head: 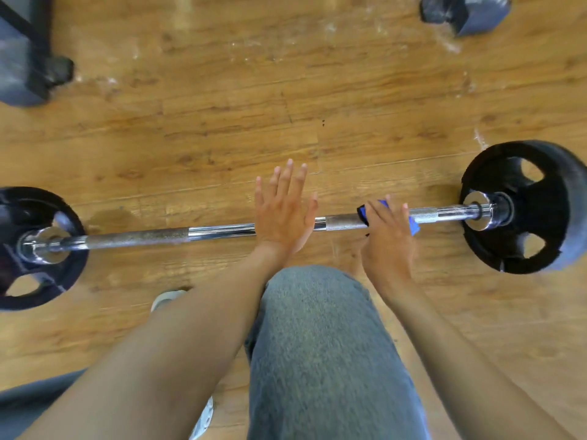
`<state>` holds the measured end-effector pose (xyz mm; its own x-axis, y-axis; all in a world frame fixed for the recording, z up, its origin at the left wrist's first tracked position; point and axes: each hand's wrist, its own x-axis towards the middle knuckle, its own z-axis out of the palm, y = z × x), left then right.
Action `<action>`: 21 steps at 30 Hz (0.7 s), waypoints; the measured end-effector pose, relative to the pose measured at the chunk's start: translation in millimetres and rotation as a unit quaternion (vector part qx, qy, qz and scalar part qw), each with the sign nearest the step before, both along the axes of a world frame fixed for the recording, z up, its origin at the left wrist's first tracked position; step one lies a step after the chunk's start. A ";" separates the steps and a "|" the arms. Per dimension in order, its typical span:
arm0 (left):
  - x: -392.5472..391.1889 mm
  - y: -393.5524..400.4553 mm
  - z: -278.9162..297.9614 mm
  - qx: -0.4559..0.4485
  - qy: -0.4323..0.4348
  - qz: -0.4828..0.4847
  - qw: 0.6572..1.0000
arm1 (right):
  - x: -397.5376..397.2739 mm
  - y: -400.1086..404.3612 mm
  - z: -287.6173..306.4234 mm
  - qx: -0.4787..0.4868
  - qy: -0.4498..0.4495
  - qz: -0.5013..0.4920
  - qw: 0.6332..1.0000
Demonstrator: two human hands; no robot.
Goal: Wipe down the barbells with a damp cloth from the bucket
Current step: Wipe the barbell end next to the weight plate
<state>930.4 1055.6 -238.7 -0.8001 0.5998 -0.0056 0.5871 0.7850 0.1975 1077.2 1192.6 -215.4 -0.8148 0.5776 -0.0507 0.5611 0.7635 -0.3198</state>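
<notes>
A chrome barbell (178, 235) lies across the wooden floor with a black plate at its left end (35, 249) and another at its right end (524, 208). My left hand (284, 208) lies flat over the middle of the bar, fingers straight and spread. My right hand (389, 239) holds a blue cloth (413, 225) wrapped over the bar just right of centre, fingers curled round it. The bucket is not in view.
My knee in grey jeans (317, 328) sits just below the bar, with a light shoe (165, 300) to its left. Grey padded equipment feet stand at the top left (22, 74) and top right (467, 12). A damp patch (111, 217) marks the floor.
</notes>
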 end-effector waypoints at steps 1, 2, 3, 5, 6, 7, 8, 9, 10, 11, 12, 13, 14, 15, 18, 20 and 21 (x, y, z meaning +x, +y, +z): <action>-5.4 3.3 -0.4 -0.006 0.006 -0.004 1.000 | -7.9 -5.2 1.3 -0.007 0.011 0.020 1.000; -10.3 6.9 0.1 -0.012 0.008 0.000 1.000 | -14.0 -8.8 -0.9 -0.017 0.023 0.059 0.998; -14.6 10.8 2.3 -0.014 0.008 0.013 1.000 | -18.4 -9.8 -2.6 -0.027 0.029 0.108 0.993; -19.5 18.6 8.5 -0.021 0.011 0.050 0.998 | -24.4 8.4 0.5 -0.025 0.017 0.171 0.985; -18.6 20.2 12.5 -0.025 0.003 0.052 0.998 | -26.3 22.7 3.2 -0.024 0.006 0.156 0.987; -16.0 20.5 15.5 -0.027 -0.014 0.036 0.999 | -28.0 35.8 5.6 -0.025 -0.002 0.120 0.992; -11.1 19.7 16.3 -0.024 -0.035 0.013 0.999 | -29.8 42.8 8.5 -0.021 -0.012 0.083 0.996; -5.2 18.7 15.8 -0.018 -0.054 -0.004 0.998 | -33.3 41.9 11.5 -0.020 -0.020 0.062 0.998; -1.6 19.9 16.0 -0.010 -0.067 -0.005 0.998 | -38.8 35.4 13.5 -0.029 -0.012 0.065 0.997; -2.8 23.8 15.7 -0.002 -0.079 0.009 0.997 | -45.8 28.9 13.0 -0.044 0.001 0.090 0.995; -7.3 29.4 15.1 0.003 -0.089 0.029 0.996 | -52.8 24.3 11.3 -0.058 0.010 0.136 0.989; -12.9 33.5 14.2 0.002 -0.095 0.044 0.994 | -58.9 22.7 11.0 -0.061 0.012 0.187 0.980; -19.5 36.4 14.0 -0.002 -0.095 0.047 0.994 | -65.0 26.8 11.8 -0.062 0.010 0.213 0.975; -25.8 39.0 14.0 -0.007 -0.091 0.039 0.995 | -70.1 34.6 12.4 -0.063 0.010 0.202 0.977; -42.3 45.5 12.1 -0.005 -0.087 0.037 0.995 | -78.5 58.1 10.3 -0.034 -0.022 0.079 0.996; -51.9 54.8 10.3 -0.014 -0.077 0.048 0.996 | -90.7 52.3 10.2 -0.007 -0.040 0.064 0.997; -58.8 59.4 9.5 -0.019 -0.077 0.048 0.996 | -99.7 45.7 7.4 -0.015 -0.027 0.094 0.995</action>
<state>871.5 1115.1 -229.2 -0.8419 0.5174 -0.1534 0.4738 0.8447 0.2490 977.5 1238.3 -208.0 -0.9037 0.4132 -0.1123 0.4267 0.8467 -0.3179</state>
